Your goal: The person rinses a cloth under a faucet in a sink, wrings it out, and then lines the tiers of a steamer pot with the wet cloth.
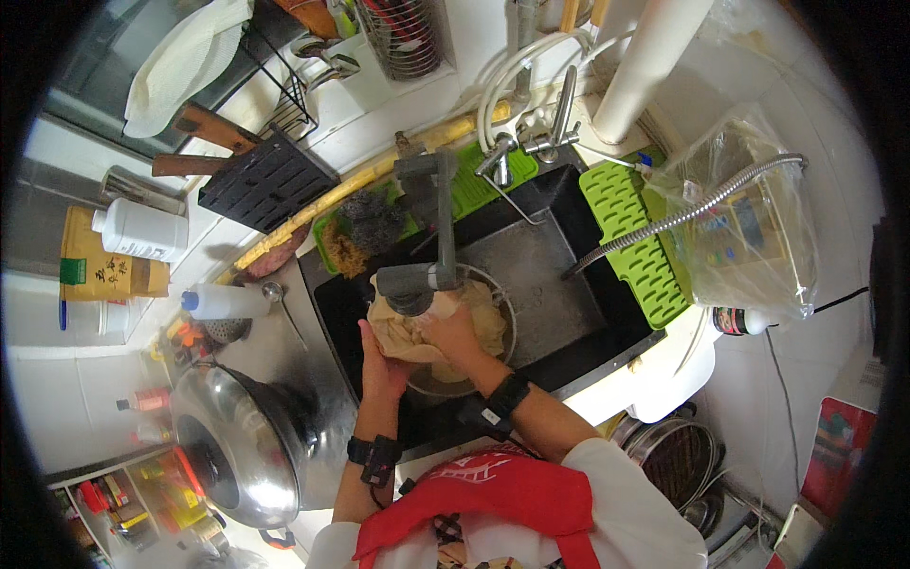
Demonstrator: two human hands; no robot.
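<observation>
Under the dark grey faucet [446, 227], my left hand [384, 366] holds the left side of a pale, wrinkled, sheet-like piece [402, 338]; its exact kind cannot be told. My right hand [453, 333] presses on the same piece from the right, fingers partly hidden by it and by the faucet head. More pale pieces [487, 320] lie in a round metal basin [510, 306] beneath my hands. The basin stands in the left part of a black sink [586, 306].
A green drain mat [633, 242] and a flexible metal hose [682, 217] are at the right. Scouring pads [370, 217] sit behind the sink. A knife block [270, 181], a ladle [284, 309] and a lidded wok [245, 448] stand at the left.
</observation>
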